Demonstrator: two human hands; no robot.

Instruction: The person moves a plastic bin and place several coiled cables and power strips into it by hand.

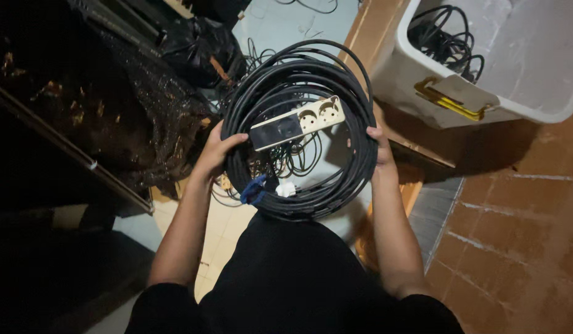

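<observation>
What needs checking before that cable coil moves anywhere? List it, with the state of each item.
1. Left hand grips the coil of black cable: ok.
2. Right hand grips the opposite side: ok.
3. Power strip lies across the coil, under the left thumb: ok.
4. Loops bundled together: not ok, a few strands hang loose inside the ring.
5. Blue tie and white plug at the lower edge, whether fastened: cannot tell.
6. White bin has bare room beside the cable already in it: ok.
</observation>
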